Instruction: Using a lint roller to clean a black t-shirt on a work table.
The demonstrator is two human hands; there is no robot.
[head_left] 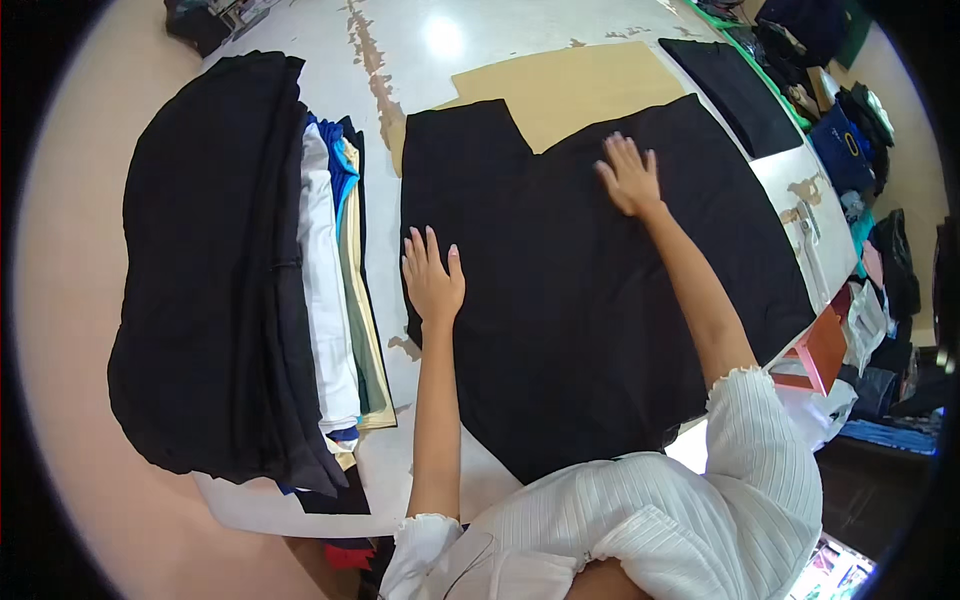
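A large piece of black fabric [570, 310] lies spread over the table in front of me, with a notch in its far edge. My left hand [434, 278] rests flat near the fabric's left edge, fingers pointing away from me. Farther off and to the right, my right hand [630, 178] is spread on the same fabric, close to its far edge. Neither hand grips anything. A tan pattern-like sheet [570, 95] sticks out from beyond the black fabric's far edge; how far it reaches underneath is hidden.
To the left, a thick pile of folded black fabric [200, 270] stands beside layered white cloth [325, 300] and other colours. A folded black piece [735, 95] lies at the far right of the worn white table [470, 30]. An orange-pink stand [822, 350] sits at the right edge.
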